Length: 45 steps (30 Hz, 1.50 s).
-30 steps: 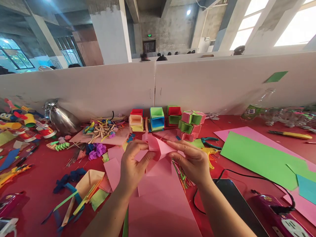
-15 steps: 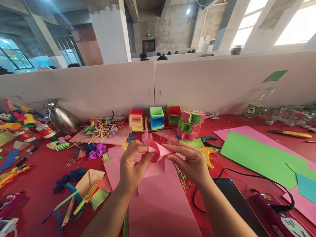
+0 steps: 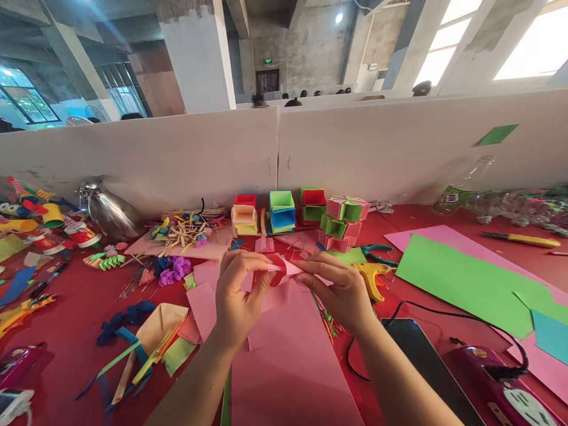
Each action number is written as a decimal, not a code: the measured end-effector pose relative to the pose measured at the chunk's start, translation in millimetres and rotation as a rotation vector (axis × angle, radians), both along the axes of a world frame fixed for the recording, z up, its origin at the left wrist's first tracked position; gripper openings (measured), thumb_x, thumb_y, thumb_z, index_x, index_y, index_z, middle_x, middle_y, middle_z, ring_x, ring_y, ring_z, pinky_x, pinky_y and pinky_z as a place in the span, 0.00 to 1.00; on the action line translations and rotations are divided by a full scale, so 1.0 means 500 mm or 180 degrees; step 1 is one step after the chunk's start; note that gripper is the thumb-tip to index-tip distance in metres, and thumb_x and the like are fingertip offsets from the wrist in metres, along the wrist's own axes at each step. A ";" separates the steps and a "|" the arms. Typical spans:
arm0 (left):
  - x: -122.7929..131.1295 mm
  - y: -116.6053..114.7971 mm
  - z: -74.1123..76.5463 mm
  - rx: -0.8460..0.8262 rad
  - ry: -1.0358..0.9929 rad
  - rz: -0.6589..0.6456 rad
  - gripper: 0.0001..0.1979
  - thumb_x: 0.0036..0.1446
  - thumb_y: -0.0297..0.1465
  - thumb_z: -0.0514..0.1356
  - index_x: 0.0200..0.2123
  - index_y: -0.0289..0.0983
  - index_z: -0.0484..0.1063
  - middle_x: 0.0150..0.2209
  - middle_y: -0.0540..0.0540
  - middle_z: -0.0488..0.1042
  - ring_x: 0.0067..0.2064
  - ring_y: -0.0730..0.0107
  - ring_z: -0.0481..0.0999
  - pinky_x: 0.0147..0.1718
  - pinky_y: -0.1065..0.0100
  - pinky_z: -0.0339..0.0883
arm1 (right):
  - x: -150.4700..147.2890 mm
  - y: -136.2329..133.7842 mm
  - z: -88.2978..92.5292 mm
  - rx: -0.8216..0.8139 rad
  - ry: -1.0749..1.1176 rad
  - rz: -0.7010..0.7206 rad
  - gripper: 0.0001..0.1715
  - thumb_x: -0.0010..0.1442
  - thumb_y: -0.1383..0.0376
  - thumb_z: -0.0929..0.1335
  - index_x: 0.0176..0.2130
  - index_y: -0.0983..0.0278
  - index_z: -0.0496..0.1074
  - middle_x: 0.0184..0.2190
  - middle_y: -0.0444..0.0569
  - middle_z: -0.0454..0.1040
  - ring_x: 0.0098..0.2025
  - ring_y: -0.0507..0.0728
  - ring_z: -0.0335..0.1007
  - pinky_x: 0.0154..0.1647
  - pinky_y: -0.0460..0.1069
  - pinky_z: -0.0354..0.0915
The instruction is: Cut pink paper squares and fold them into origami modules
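Observation:
My left hand (image 3: 239, 296) and my right hand (image 3: 341, 290) both pinch a small folded piece of pink paper (image 3: 284, 269), held just above the red table. The paper is pressed nearly flat between my fingers and thumbs. A large pink sheet (image 3: 288, 367) lies on the table under my hands. Behind the hands stand several folded paper boxes (image 3: 283, 212) in red, green, blue and yellow, and a stack of pink and green folded boxes (image 3: 344, 222).
A white partition (image 3: 275, 154) closes the back of the red table (image 3: 66, 343). Paper scraps, purple paper flowers (image 3: 174, 271) and a metal kettle (image 3: 109, 210) sit left. Green and pink sheets (image 3: 465, 278), teal pliers (image 3: 377, 253), a phone (image 3: 426, 367) and a cable lie right.
The pink paper stood up as an open fold; my fingers have squeezed it down flatter and my hands have drawn slightly closer together.

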State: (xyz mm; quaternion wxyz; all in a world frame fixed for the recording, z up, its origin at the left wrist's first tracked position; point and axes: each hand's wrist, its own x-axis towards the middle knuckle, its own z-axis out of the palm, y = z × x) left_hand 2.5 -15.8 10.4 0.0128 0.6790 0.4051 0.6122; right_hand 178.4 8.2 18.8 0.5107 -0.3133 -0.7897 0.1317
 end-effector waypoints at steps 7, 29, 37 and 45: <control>-0.001 0.000 -0.007 -0.0429 -0.0327 0.0021 0.06 0.55 0.32 0.61 0.38 0.40 0.69 0.33 0.49 0.71 0.38 0.68 0.72 0.41 0.65 0.66 | -0.002 0.002 0.004 0.0095 -0.0039 0.0072 0.08 0.59 0.66 0.67 0.37 0.62 0.77 0.26 0.47 0.74 0.28 0.52 0.69 0.27 0.46 0.66; -0.013 0.003 0.008 -0.0443 0.0146 -0.0094 0.06 0.56 0.32 0.61 0.27 0.40 0.70 0.28 0.51 0.72 0.35 0.68 0.68 0.38 0.66 0.60 | -0.001 0.002 0.000 0.0090 -0.0054 0.0178 0.12 0.57 0.60 0.68 0.41 0.60 0.76 0.33 0.49 0.76 0.35 0.55 0.72 0.36 0.48 0.68; -0.010 0.001 0.006 -0.1044 -0.0098 -0.0521 0.07 0.55 0.32 0.61 0.25 0.39 0.70 0.27 0.52 0.72 0.34 0.69 0.68 0.37 0.68 0.60 | -0.006 0.001 -0.007 0.0228 -0.0275 0.0209 0.17 0.57 0.57 0.68 0.44 0.61 0.75 0.27 0.48 0.74 0.30 0.54 0.68 0.31 0.48 0.66; -0.002 -0.005 0.005 -0.1525 -0.0378 -0.0915 0.07 0.55 0.31 0.61 0.25 0.37 0.69 0.24 0.54 0.70 0.28 0.75 0.68 0.31 0.74 0.59 | -0.007 -0.008 0.007 -0.0753 0.0054 0.0182 0.19 0.60 0.56 0.65 0.23 0.64 0.71 0.18 0.42 0.65 0.21 0.49 0.58 0.22 0.44 0.55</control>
